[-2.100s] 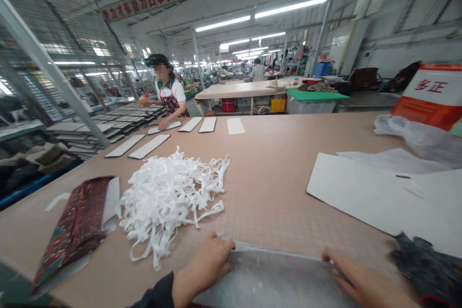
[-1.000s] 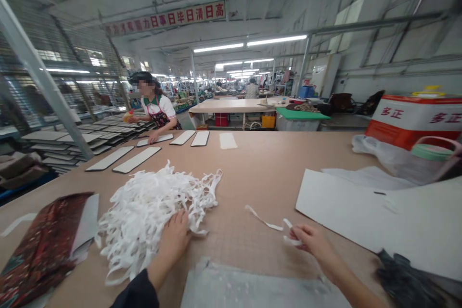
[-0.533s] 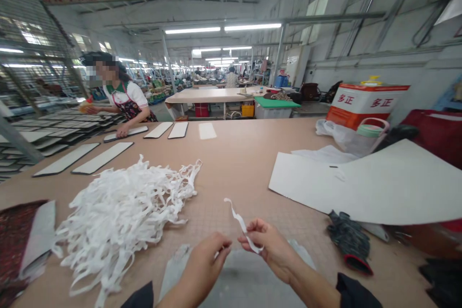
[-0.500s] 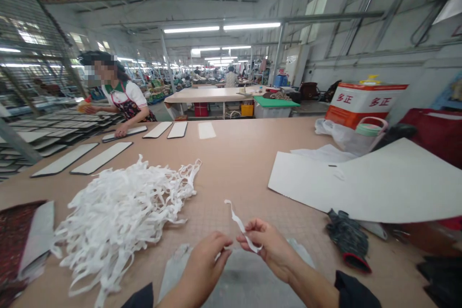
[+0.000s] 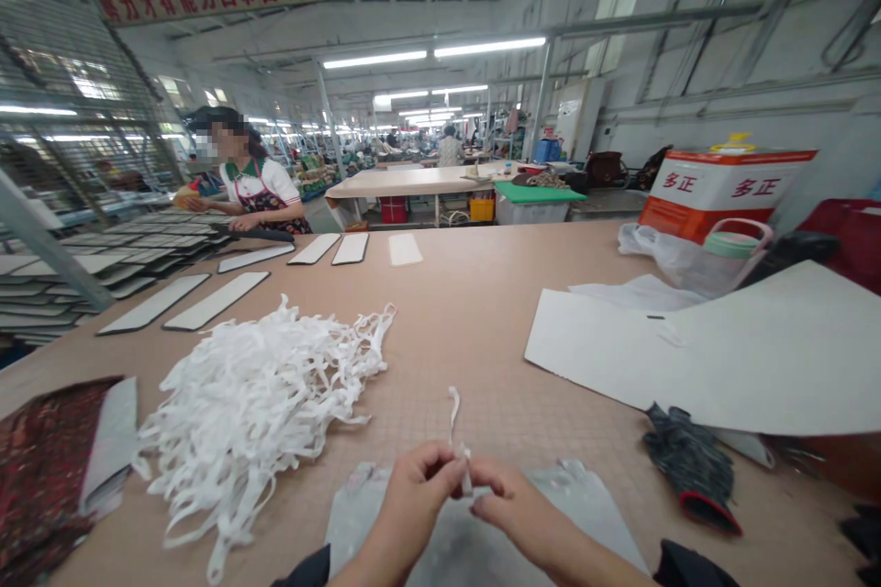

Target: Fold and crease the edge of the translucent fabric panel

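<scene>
Both of my hands are close together over a grey sheet (image 5: pixel 454 541) at the table's near edge. A short white strip (image 5: pixel 453 413) rises from between the fingertips, its upper end curled. My left hand (image 5: pixel 419 495) pinches the strip between thumb and forefinger. On its other side, my right hand (image 5: pixel 513 504) has its thumb and fingers closed round the strip's lower part, partly hidden. To the left lies a large tangled heap of white strips (image 5: pixel 275 404).
A black glove with a red cuff (image 5: pixel 695 468) lies right, beside a large white board (image 5: pixel 688 358). Dark red cloth (image 5: pixel 51 459) is at left. Narrow white panels (image 5: pixel 217 301) lie farther back, near a person (image 5: pixel 258 188). A red-and-white box (image 5: pixel 722 193) stands back right.
My hands have come together, and my left fingers now grip the strip too. The person has lifted a dark-edged panel off the table. The whole view has shifted slightly.
</scene>
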Demonstrator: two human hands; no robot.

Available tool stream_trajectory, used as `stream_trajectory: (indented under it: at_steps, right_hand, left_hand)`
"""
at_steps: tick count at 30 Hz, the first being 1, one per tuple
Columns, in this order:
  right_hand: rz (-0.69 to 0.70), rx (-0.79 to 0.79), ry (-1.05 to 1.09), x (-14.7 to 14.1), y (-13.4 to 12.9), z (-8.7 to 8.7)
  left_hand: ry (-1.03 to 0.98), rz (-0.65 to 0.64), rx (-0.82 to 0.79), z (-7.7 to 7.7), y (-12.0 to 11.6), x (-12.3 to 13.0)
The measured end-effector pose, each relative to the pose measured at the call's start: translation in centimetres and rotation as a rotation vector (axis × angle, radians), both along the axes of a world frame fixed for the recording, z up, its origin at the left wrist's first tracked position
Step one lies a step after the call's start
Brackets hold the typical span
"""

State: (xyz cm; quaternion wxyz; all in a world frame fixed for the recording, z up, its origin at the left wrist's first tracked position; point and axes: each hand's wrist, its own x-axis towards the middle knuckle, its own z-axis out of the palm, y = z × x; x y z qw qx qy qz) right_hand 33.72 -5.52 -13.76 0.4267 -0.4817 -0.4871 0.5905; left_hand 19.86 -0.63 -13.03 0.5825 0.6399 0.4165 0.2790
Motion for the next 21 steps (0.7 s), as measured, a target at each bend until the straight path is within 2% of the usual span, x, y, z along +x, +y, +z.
stream_trajectory:
  at_steps: [3, 6, 9, 12, 14, 16, 19, 21]
  right_hand:
    - [0.125, 0.196, -0.258, 0.3, -0.3, 0.4]
    - [0.177, 0.279, -0.404, 0.1, -0.3, 0.1]
    - [0.179, 0.14, -0.433, -0.3, -0.2, -0.6]
    - [0.134, -0.074, -0.202, -0.5, -0.2, -0.8]
    - [0.029, -0.088, -0.085, -0.1, -0.1, -0.7]
    - [-0.151, -0.03, -0.046, 1.0, 0.1, -0.6]
    - [-0.453, 0.022, -0.02, 3.5, 0.2, -1.2]
    - [-0.586, -0.001, 0.042, 5.3, 0.0, -2.2]
  left_hand:
    - [-0.082, 0.049, -0.13, 0.2, 0.3, -0.4]
    - [-0.09, 0.091, -0.147, 0.3, 0.3, -0.7]
    - [-0.085, 0.038, -0.114, 0.5, 0.0, -0.8]
    - [-0.089, -0.078, -0.111, 0.1, -0.6, -0.6]
    - [-0.106, -0.147, -0.149, -0.5, -0.7, -0.6]
    - [-0.061, -0.172, -0.186, -1.1, -0.5, -1.0]
    - [0.06, -0.118, -0.194, -1.5, 0.5, -2.8]
    - [0.11, -0.08, -0.181, -1.6, 1.3, -4.7]
